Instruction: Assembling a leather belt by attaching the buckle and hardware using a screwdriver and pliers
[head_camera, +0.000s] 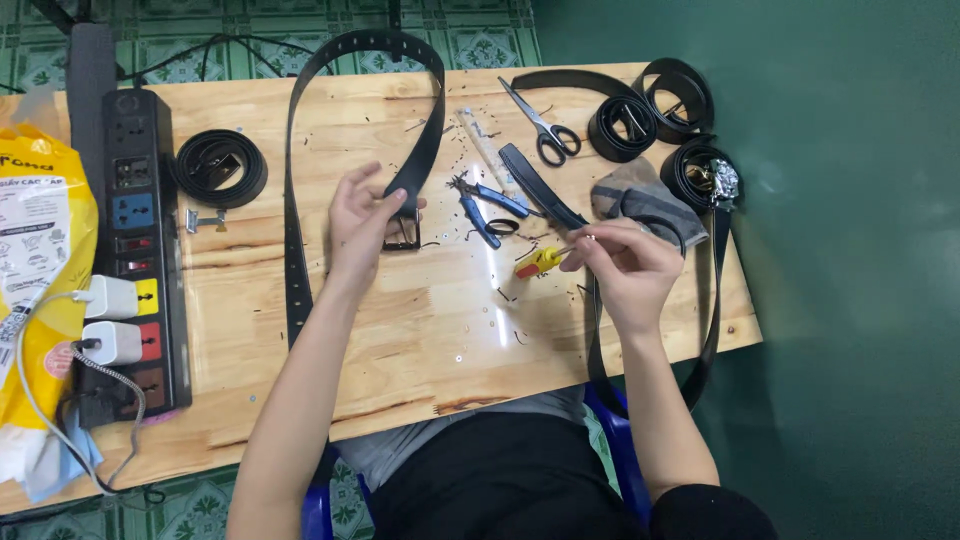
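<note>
We have the long black belt (292, 200) looped over the far edge of the wooden table (400, 340); our left hand (362, 222) is closed in a pinch on its strap end just above the metal buckle (402, 232), which rests on the tabletop. Our right hand (622, 262) has its fingers curled around the thin shaft of a small screwdriver with a yellow handle (535, 262), tip end at the fingers, handle pointing toward the buckle. Risk, as we judge it: the grip on the shaft is slight, so the screwdriver could twist or drop; the loose strap could drag and sweep small parts off, since metal bits and leather shavings lie scattered between the hands. Blue-handled pliers (485, 205) sit just beside the buckle, between the two hands, and crowd that gap. Scissors (545, 128) and a clear ruler (485, 145) lie farther back. Coiled belts (650, 110) cluster at the far right, another coiled belt (220, 165) near the black power strip (140, 250). A second strap (715, 300) hangs off the right edge.
</note>
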